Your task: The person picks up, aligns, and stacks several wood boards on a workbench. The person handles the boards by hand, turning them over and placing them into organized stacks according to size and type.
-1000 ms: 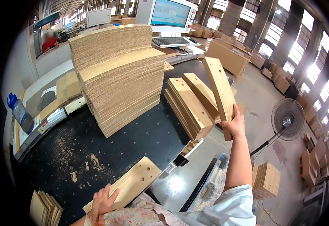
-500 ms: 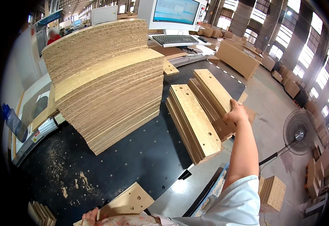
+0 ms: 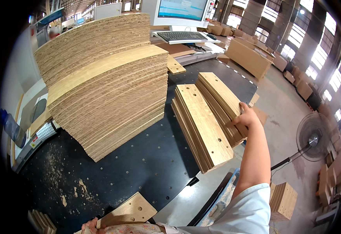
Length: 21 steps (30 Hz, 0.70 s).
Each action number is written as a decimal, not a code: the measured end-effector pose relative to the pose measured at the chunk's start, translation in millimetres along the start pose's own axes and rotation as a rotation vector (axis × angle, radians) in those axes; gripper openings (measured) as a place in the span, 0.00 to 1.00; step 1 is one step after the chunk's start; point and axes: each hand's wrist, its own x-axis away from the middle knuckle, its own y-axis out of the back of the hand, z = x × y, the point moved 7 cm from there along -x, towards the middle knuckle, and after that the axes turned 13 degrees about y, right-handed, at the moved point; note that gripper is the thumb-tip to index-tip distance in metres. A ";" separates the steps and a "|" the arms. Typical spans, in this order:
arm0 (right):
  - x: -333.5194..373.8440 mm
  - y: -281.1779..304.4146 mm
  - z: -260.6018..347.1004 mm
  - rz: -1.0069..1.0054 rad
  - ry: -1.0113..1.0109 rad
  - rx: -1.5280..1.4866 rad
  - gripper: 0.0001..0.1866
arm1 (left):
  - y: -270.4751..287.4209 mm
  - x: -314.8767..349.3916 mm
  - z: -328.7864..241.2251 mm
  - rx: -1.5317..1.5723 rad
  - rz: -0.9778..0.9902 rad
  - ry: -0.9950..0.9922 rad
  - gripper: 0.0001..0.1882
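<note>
Best square the board (image 3: 218, 89) pinched near its end by the right hand (image 3: 249, 117); whether the left hand (image 3: 89, 225) pinches, I cannot tell.

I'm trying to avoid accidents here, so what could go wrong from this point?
The right hand is at the near end of the right board stack; its fingers might get pinched there. The left board stack appears to reach the edge of the black table, so a knock might drop boards.
</note>
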 end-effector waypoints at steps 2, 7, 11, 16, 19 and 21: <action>1.8 -2.2 3.9 0.001 -0.016 0.020 0.58 | 1.4 0.7 0.8 -0.009 0.000 0.000 0.25; 0.4 -4.7 5.9 0.011 -0.029 0.080 0.58 | 0.3 0.9 1.0 -0.019 -0.005 -0.007 0.24; 13.6 6.6 8.0 -0.095 -0.035 0.079 0.57 | -0.9 1.1 1.7 -0.022 -0.014 -0.030 0.24; 101.8 65.5 55.8 -0.832 0.366 -0.154 0.42 | 3.0 7.6 -0.6 -0.050 -0.021 -0.060 0.23; 189.7 23.8 136.1 -0.671 0.708 -0.581 0.29 | 6.2 19.3 -4.5 -0.060 -0.007 -0.069 0.22; 241.6 -37.4 192.1 -0.308 0.942 -0.772 0.27 | 20.4 15.2 -13.9 0.050 -0.016 -0.058 0.24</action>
